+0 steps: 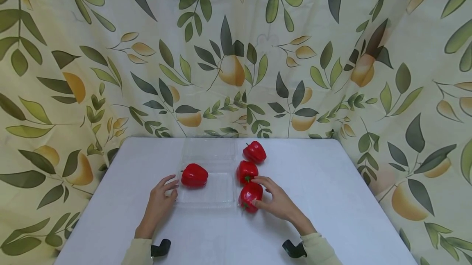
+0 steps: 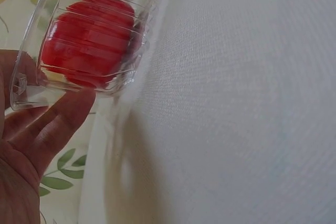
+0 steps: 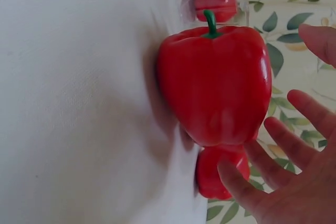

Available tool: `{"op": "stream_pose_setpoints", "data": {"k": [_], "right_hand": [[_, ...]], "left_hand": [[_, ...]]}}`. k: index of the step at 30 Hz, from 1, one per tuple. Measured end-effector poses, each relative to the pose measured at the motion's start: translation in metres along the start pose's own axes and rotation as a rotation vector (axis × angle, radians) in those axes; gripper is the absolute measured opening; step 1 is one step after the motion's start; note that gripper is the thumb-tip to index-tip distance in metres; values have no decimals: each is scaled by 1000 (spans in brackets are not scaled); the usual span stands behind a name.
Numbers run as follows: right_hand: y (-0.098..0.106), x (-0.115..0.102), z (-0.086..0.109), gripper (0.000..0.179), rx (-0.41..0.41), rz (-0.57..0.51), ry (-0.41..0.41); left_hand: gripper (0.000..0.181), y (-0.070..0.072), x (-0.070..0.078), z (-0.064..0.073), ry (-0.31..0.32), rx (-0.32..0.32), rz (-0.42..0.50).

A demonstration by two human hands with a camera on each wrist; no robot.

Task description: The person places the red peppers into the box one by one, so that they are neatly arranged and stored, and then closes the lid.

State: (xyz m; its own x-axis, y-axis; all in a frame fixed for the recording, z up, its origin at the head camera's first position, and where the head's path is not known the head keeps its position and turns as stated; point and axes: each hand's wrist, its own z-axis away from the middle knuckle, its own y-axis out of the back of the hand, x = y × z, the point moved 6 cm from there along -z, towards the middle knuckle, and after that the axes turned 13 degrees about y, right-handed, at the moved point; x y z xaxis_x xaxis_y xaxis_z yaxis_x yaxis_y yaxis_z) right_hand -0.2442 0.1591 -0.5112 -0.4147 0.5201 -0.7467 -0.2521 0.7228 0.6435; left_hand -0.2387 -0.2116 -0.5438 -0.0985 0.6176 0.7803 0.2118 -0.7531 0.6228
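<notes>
1. Left grip (image 1: 161,199): fingers relaxed and parted, tips at the left wall of the clear box (image 1: 221,191).
2. Boxed pepper (image 1: 194,175): inside the box, at 2 o'clock from the left grip.
3. Near pepper (image 1: 251,196): just outside the box's right side, at 9 o'clock from the right grip; stem toward 7 o'clock, axis running 7 to 1.
4. Right grip (image 1: 278,203): wide, fingers spread; the nearer hand to this pepper, contact unclear.
</notes>
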Motion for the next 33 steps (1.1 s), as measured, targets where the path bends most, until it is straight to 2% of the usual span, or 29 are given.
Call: {"op": "stream_pose_setpoints", "data": {"k": [5, 12, 21, 25, 33], "right_hand": [[-2, 5, 2, 72, -21, 6, 5], [-7, 10, 2, 73, -61, -13, 56], [-11, 13, 4, 72, -84, -17, 77], [-10, 16, 4, 72, -71, -15, 55], [-6, 24, 5, 76, -25, -5, -54]], "left_hand": [[30, 1, 1, 0, 4, -5, 4], [31, 0, 1, 2, 10, -17, 11], [30, -1, 0, 5, -11, 20, 16], [29, -1, -1, 5, -22, 28, 15], [30, 0, 3, 5, -33, 31, 4]]}}
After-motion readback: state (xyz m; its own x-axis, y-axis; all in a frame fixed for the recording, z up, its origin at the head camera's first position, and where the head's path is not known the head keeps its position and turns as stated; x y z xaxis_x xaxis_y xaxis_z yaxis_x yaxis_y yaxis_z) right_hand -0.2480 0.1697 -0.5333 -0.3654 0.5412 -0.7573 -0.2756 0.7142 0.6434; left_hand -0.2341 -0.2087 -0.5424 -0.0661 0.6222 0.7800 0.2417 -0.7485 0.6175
